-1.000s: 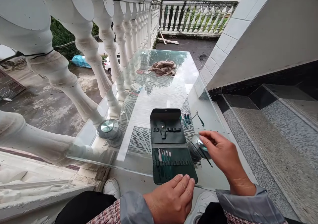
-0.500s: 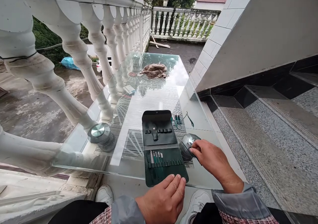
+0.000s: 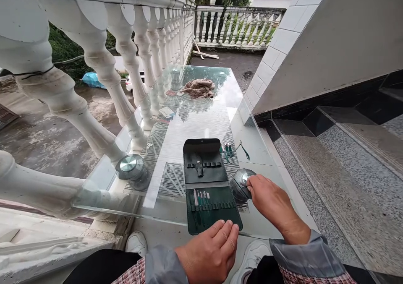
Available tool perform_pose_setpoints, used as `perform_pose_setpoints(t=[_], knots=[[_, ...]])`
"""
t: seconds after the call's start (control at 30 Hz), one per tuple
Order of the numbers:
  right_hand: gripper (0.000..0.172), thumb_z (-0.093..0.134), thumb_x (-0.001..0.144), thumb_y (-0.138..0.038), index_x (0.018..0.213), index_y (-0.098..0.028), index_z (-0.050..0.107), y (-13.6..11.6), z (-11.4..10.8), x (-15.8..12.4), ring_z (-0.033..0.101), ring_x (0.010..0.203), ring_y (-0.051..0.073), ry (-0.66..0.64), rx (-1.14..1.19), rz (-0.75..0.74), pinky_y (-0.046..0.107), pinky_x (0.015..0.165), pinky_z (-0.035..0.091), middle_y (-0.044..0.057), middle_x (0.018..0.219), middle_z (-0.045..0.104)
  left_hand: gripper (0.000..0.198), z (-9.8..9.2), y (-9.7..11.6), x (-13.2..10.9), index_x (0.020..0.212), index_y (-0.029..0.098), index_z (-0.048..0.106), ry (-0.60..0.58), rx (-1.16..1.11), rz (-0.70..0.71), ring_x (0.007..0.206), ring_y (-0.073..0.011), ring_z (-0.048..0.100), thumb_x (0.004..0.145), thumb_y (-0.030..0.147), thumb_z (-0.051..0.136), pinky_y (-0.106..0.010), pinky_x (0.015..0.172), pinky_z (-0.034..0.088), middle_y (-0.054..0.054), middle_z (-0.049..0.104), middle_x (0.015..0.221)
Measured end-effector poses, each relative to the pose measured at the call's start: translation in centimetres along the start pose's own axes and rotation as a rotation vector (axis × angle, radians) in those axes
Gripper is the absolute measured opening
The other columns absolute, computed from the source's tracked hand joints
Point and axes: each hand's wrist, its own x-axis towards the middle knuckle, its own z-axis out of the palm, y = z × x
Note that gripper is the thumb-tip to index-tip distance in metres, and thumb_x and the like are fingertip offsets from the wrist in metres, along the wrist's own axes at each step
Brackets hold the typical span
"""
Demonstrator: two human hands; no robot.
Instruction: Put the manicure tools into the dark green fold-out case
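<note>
A dark green manicure case (image 3: 210, 219) lies unfolded on the glass table. Several slim tools (image 3: 201, 196) sit in the loops of its near panel; the loops of the far panel hold nothing. My left hand (image 3: 209, 250) rests at the case's near right corner, fingers stretched out side by side, thumb hidden. To the right of the case, my right hand (image 3: 272, 200) is closed in a pinch above a round metal-capped table leg (image 3: 242, 177). A thin dark line shows by its fingertips, but what it holds is unclear. Beyond lie nail clippers (image 3: 228, 149) and green-handled nippers (image 3: 244, 150).
The glass table (image 3: 107, 191) stands between a white balustrade (image 3: 97, 66) and granite steps (image 3: 327, 179). A crumpled brown cloth (image 3: 199, 89) lies toward its far end, with a small card-like packet (image 3: 166, 112) nearer on the left. Another metal-capped leg (image 3: 130, 164) stands at the near left.
The whole view has shifted slightly, with things now a little further right. My right hand's fingers have turned slightly and drawn closer together. The left hand stays at the case's corner.
</note>
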Motion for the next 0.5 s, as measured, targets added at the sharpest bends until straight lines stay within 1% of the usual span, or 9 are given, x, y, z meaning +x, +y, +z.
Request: perform_pose_setpoints(t=[0.13, 0.3, 0.5], knots=[[0.019, 0.036, 0.087, -0.015, 0.081, -0.019, 0.054, 0.16, 0.34, -0.15, 0.053, 0.079, 0.019, 0.015, 0.034, -0.021, 0.028, 0.057, 0.026, 0.006, 0.082, 0.057, 0.031, 0.24, 0.03, -0.03, 0.109, 0.005, 0.060, 0.002, 0.007, -0.004, 0.111, -0.0263, 0.054, 0.089, 0.021, 0.042, -0.038, 0.096, 0.043, -0.018, 0.057, 0.120], [0.019, 0.037, 0.085, -0.010, 0.080, -0.018, 0.053, -0.05, 0.58, -0.41, 0.051, 0.073, 0.017, 0.039, 0.076, -0.017, 0.028, 0.058, 0.026, 0.006, 0.079, 0.056, 0.031, 0.24, 0.00, 0.10, 0.108, 0.005, 0.061, 0.008, 0.006, -0.002, 0.110, -0.0262, 0.055, 0.089, 0.020, 0.042, -0.038, 0.095, 0.044, -0.017, 0.058, 0.119], [0.018, 0.036, 0.083, -0.010, 0.082, -0.019, 0.052, -0.20, 1.01, -0.25, 0.052, 0.074, 0.018, 0.047, 0.234, -0.042, 0.027, 0.061, 0.031, 0.005, 0.081, 0.058, 0.031, 0.03, -0.11, 0.30, 0.108, 0.004, 0.061, 0.008, 0.004, 0.005, 0.110, -0.0271, 0.055, 0.088, 0.019, 0.042, -0.038, 0.094, 0.045, -0.017, 0.058, 0.118]])
